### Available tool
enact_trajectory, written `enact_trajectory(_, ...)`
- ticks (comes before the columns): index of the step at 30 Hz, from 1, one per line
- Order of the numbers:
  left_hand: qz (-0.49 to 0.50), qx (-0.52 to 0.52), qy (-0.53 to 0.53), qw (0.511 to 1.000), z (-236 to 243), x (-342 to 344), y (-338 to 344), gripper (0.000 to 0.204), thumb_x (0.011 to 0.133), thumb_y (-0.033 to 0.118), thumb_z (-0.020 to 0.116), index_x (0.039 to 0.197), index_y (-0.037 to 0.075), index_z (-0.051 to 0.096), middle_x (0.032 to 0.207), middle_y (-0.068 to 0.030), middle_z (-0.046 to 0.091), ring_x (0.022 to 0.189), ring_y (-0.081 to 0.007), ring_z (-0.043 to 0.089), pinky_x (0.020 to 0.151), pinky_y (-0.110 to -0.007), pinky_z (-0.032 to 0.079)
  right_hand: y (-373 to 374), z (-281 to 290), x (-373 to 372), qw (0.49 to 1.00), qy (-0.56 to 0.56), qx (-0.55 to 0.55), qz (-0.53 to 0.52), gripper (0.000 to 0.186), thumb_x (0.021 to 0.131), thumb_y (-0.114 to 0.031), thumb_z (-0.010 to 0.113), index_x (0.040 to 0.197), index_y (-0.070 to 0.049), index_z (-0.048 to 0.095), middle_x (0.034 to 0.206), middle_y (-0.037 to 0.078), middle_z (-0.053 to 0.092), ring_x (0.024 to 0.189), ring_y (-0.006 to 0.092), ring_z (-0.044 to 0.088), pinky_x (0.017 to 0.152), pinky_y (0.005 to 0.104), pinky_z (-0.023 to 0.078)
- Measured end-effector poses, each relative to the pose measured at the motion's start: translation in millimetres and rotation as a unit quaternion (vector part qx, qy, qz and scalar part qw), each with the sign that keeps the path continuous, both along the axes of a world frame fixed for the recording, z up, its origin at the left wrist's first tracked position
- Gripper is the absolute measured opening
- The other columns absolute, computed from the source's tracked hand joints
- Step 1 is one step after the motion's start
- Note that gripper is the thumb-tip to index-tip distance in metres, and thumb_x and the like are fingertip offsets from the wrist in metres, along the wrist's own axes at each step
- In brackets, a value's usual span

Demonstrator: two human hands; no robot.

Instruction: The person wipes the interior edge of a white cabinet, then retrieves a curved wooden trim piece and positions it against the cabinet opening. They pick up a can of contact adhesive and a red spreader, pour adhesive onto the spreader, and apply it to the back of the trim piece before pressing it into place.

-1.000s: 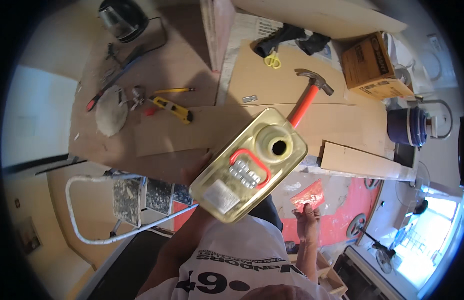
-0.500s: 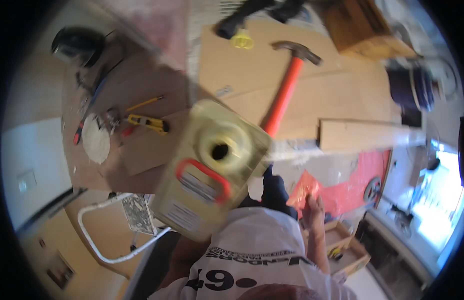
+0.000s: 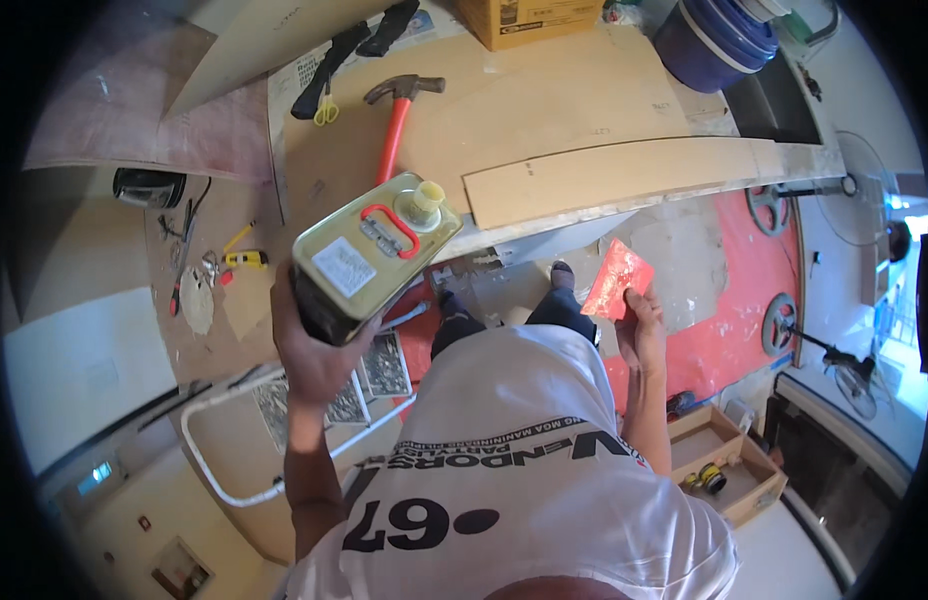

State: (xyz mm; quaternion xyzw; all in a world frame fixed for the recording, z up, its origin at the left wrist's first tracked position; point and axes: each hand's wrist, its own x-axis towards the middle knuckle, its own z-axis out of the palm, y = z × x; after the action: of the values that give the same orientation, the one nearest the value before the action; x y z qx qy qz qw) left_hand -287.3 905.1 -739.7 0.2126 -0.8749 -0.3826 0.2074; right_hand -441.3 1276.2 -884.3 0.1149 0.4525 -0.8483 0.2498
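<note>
My left hand point(image 3: 316, 350) grips the side of a rectangular metal can point(image 3: 369, 255), which has a red handle, a pale label and a pale yellow spout on top. My right hand point(image 3: 642, 325) holds a flat red square piece point(image 3: 616, 275) smeared with something pale, pinched at its lower corner. A claw hammer point(image 3: 394, 135) with a red handle lies on the cardboard-covered worktop point(image 3: 544, 90) beyond the can, its handle end partly hidden by it. A long cardboard strip point(image 3: 624, 170) lies along the worktop's front edge, right of the can.
A blue bucket point(image 3: 699, 50), a cardboard box point(image 3: 524, 20) and yellow scissors point(image 3: 326, 112) are on the worktop. A yellow tool point(image 3: 246, 259) lies among others at left. Below are a step ladder point(image 3: 234, 490), a wooden drawer box point(image 3: 754, 480) and a standing fan point(image 3: 849, 390).
My view has swung, bringing my feet into sight. The can now sits further left relative to my body and shows its side as well as its top, with my left hand exposed.
</note>
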Motion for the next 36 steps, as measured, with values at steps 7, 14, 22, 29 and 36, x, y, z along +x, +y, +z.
enact_trajectory(7, 0.07, -0.085, -0.141, 0.984, 12.6, -32.2, 67.8, 0.098, 0.061, 0.015, 0.092, 0.145, 0.003, 0.042, 0.124, -0.0209, 0.059, 0.117, -0.0357, 0.058, 0.099, -0.044, 0.047, 76.5, -17.4, -74.5, 0.996, -0.075, -0.048, 0.007, 0.024, 0.1, -0.019, 0.061, 0.12, -0.005, 0.061, 0.114, 0.002, 0.068, 0.101, 0.0127, 0.067, 0.087, 0.0307, 0.057)
enact_trajectory(14, 0.041, -0.129, -0.236, 0.962, 32.1, -72.1, 97.7, 0.101, 0.06, 0.009, 0.091, 0.148, 0.008, 0.04, 0.123, -0.0201, 0.061, 0.12, -0.0367, 0.057, 0.104, -0.044, 0.045, 104.4, -33.4, -93.4, 0.996, -0.06, -0.006, 0.067, 0.025, 0.102, -0.025, 0.061, 0.118, -0.006, 0.063, 0.11, 0.004, 0.069, 0.094, 0.011, 0.068, 0.081, 0.0274, 0.058)
enact_trajectory(22, -0.001, -0.203, -0.268, 0.942, 42.6, -92.8, 91.9, 0.102, 0.058, 0.01, 0.091, 0.147, 0.006, 0.041, 0.124, -0.0215, 0.061, 0.117, -0.0395, 0.058, 0.101, -0.045, 0.046, 90.2, -26.9, -79.8, 0.993, -0.105, -0.048, 0.031, 0.024, 0.103, -0.024, 0.06, 0.117, -0.005, 0.062, 0.106, 0.003, 0.07, 0.09, 0.0094, 0.068, 0.078, 0.0256, 0.058)
enact_trajectory(29, 0.039, -0.116, -0.225, 0.967, 30.2, -76.5, 76.0, 0.105, 0.057, 0.004, 0.09, 0.148, 0.0, 0.037, 0.136, -0.0193, 0.056, 0.13, -0.0312, 0.053, 0.111, -0.041, 0.04, 93.7, -44.5, -87.7, 0.993, -0.111, -0.027, -0.005, 0.022, 0.101, -0.017, 0.062, 0.119, -0.006, 0.064, 0.109, 0.004, 0.071, 0.093, 0.0112, 0.07, 0.076, 0.026, 0.059)
enact_trajectory(36, 0.202, -0.003, -0.174, 0.964, -5.4, -27.0, 89.3, 0.107, 0.063, 0.012, 0.093, 0.149, -0.005, 0.032, 0.139, -0.0198, 0.052, 0.13, -0.0286, 0.049, 0.111, -0.042, 0.039, 110.2, -69.4, -75.6, 0.987, -0.15, 0.027, 0.058, 0.02, 0.102, -0.014, 0.059, 0.119, -0.006, 0.064, 0.109, 0.004, 0.071, 0.098, 0.0125, 0.069, 0.084, 0.031, 0.059)
